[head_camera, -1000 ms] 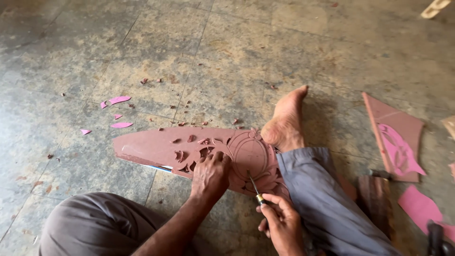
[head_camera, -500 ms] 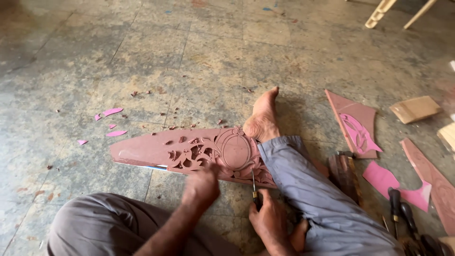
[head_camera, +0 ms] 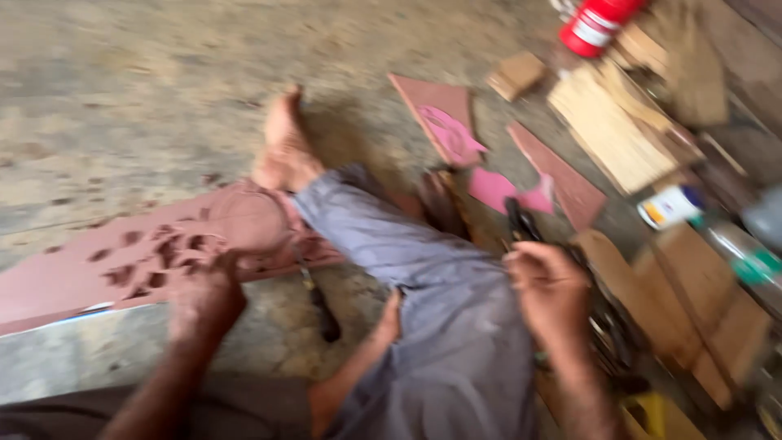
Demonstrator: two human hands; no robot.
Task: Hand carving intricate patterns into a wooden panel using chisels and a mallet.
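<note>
The picture is motion-blurred. A long pink carved board [head_camera: 122, 273] with cut-out patterns lies on the floor under my right leg [head_camera: 423, 269] and bare foot [head_camera: 285, 147]. My left hand [head_camera: 208, 293] rests on the board's carved part, pressing down on it. A thin dark-handled cutting tool [head_camera: 319, 305] lies on the floor beside the board, with no hand on it. My right hand [head_camera: 550, 289] is far to the right, over a pile of dark tools [head_camera: 603, 326], fingers curled. Whether it grips anything is not visible.
Pink offcuts [head_camera: 452, 130] and triangular board pieces [head_camera: 566, 183] lie right of my leg. Wooden blocks and planks [head_camera: 611, 122], a red cylinder [head_camera: 595, 24], a white bottle [head_camera: 672, 205] and a clear bottle [head_camera: 741, 253] crowd the right side. Bare concrete floor [head_camera: 122, 98] lies to the left.
The view has swung to the right. My right hand has let go of the cutting tool by the board and moved right to the tool pile. My left hand stays on the board.
</note>
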